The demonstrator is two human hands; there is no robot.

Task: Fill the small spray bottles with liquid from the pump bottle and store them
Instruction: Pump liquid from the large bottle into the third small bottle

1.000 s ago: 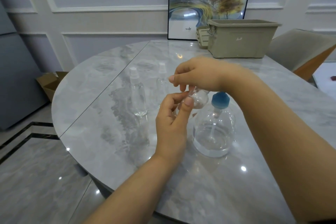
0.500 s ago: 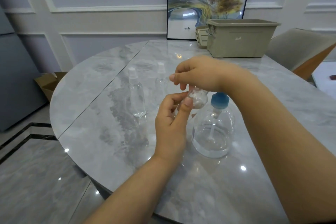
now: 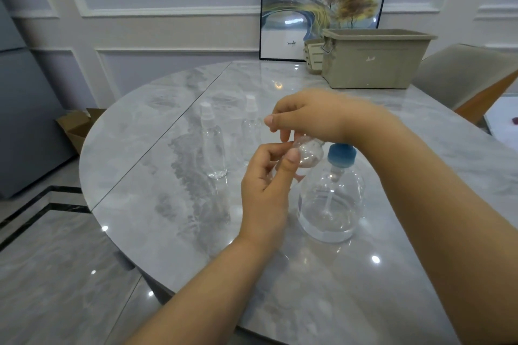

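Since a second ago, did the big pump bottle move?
No. The pump bottle stands at the same spot on the table, the same way off from the spray bottle. Only the camera shifted a little.

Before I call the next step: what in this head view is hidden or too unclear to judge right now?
- Neck and cap of the held spray bottle: covered by the right hand and left hand; on or off, unreadable.
- Pump bottle nozzle: hidden behind the right wrist.
- Fill level of the two standing spray bottles: clear on glossy marble, unreadable.
- Beige bin contents: wall blocks the inside.
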